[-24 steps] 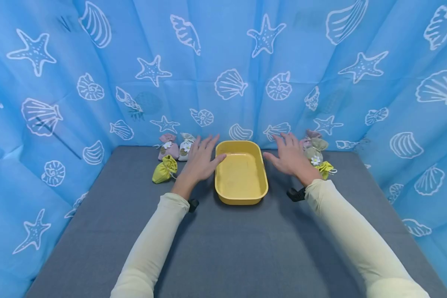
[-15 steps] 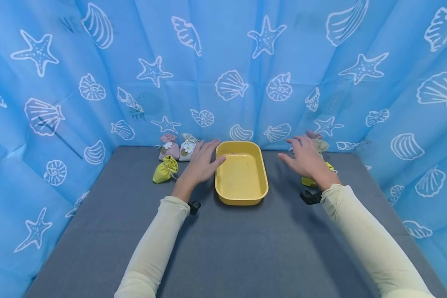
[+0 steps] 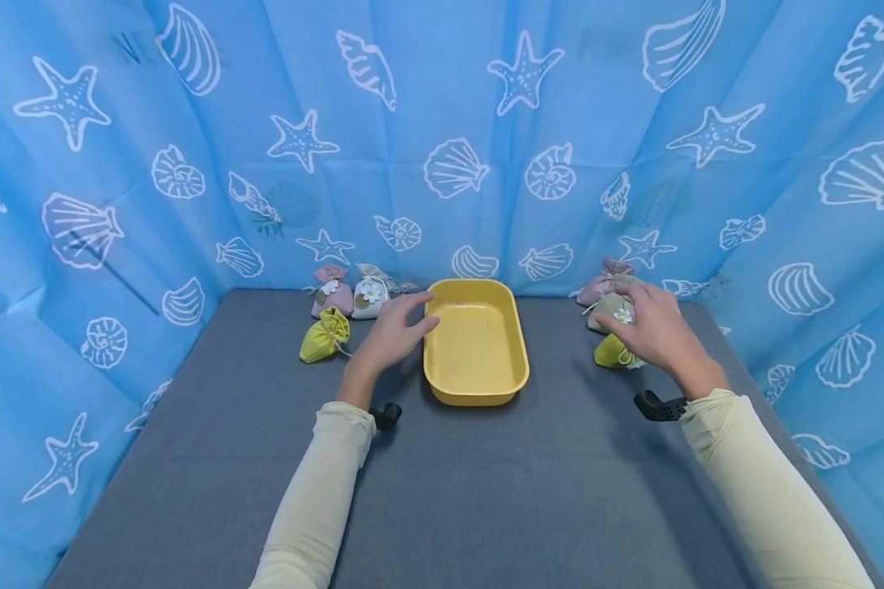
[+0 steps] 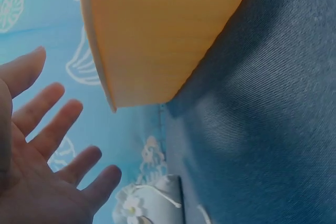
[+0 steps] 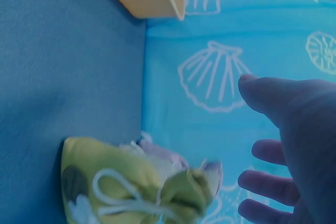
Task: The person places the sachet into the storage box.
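A yellow plastic tub stands in the middle at the back of the grey table. My left hand hovers at its left rim, fingers loosely spread; the left wrist view shows it apart from the tub wall. My right hand hangs above the right-hand drawstring pouches, fingers relaxed and holding nothing. Under and beside it are a pink pouch, a beige pouch and a yellow pouch. The right wrist view shows the yellow pouch below the fingers, its white cord tied in a bow.
Left of the tub sit a pink pouch, a white pouch and a yellow-green pouch. A blue curtain with white shell prints closes off the back and sides of the grey tabletop.
My right hand has moved right, from beside the tub to over the right-hand pouches, uncovering the pink one. My left hand has shifted only slightly and stays by the tub's left rim.
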`<state>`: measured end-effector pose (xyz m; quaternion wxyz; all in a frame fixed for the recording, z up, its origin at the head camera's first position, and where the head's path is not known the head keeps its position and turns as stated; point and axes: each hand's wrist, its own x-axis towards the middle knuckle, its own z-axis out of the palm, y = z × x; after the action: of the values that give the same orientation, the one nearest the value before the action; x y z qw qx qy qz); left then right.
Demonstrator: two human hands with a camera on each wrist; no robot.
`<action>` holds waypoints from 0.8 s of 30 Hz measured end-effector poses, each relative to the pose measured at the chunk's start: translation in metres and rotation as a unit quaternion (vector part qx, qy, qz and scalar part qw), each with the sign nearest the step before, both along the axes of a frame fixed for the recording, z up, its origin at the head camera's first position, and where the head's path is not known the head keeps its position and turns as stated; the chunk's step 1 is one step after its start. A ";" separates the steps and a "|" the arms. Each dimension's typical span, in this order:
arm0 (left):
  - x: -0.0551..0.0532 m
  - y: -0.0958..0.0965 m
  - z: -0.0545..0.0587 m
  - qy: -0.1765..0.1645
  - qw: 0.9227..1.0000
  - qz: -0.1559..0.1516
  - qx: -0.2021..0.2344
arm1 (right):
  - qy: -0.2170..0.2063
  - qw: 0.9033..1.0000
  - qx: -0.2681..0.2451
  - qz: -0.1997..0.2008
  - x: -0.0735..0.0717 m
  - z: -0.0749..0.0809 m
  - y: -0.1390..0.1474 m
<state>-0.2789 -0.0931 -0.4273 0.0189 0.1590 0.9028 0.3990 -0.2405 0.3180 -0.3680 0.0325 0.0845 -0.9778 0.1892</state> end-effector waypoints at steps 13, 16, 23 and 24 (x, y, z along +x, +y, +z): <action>-0.001 -0.013 -0.030 -0.034 0.995 0.003 0.095 | -0.031 0.999 -0.003 -0.042 0.013 -0.024 0.029; 0.002 -0.014 -0.035 -0.035 0.993 -0.001 0.112 | -0.046 0.998 -0.017 -0.050 0.014 -0.028 0.033; 0.004 -0.015 -0.043 -0.028 0.990 -0.016 0.137 | -0.081 0.994 -0.047 -0.062 0.016 -0.035 0.039; 0.005 -0.015 -0.044 -0.029 0.990 -0.016 0.140 | -0.085 0.993 -0.049 -0.062 0.016 -0.036 0.039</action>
<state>-0.2742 -0.1083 -0.4711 0.0287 0.1629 0.8347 0.5253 -0.2242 0.3574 -0.4039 -0.0348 0.0055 -0.9698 0.2412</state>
